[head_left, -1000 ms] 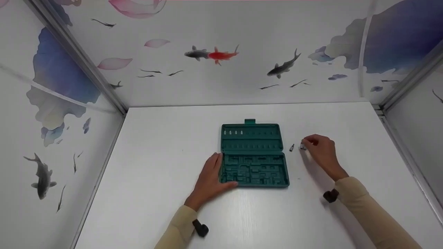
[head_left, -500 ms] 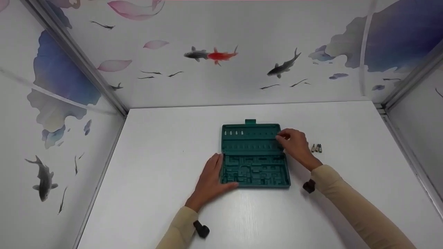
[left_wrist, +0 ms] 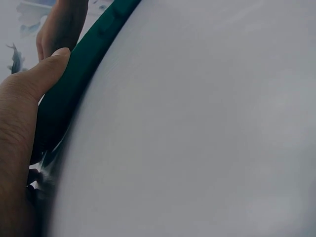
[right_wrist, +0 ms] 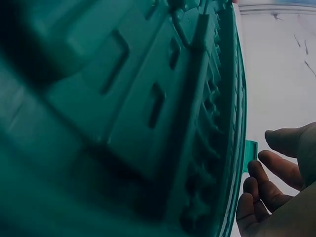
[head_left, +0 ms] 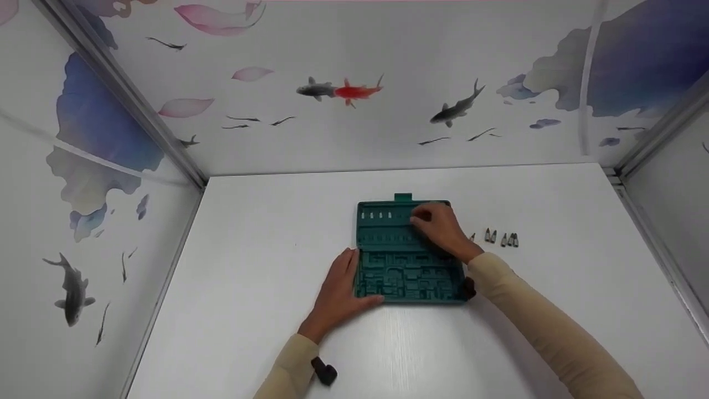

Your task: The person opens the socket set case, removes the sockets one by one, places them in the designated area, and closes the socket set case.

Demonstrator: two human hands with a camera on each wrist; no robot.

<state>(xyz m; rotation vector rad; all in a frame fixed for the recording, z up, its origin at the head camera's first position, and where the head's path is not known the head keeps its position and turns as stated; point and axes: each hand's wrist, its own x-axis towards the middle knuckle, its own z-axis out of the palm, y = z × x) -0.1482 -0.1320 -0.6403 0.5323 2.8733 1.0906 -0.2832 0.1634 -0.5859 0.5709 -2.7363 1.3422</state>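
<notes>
An open green plastic case lies on the white table, its moulded tray towards me and its slotted lid behind. My left hand holds its near left corner, fingers along the left side and thumb at the front edge; the left wrist view shows the thumb against the case wall. Over the lid's upper row is my right hand, thumb and forefinger close together. A gap shows between those fingertips in the right wrist view; I cannot tell whether they hold a bit. Several small pale bits stand in that row, left of the fingertips.
Several loose metal bits with dark tips lie on the table right of the case, one partly hidden by my right wrist. A latch tab sticks out from the lid's back edge. Painted wall panels enclose the table.
My right hand has moved left from the loose bits, across the lid's right edge, to the middle of its upper row, uncovering bits on the table. The left hand stays at the corner.
</notes>
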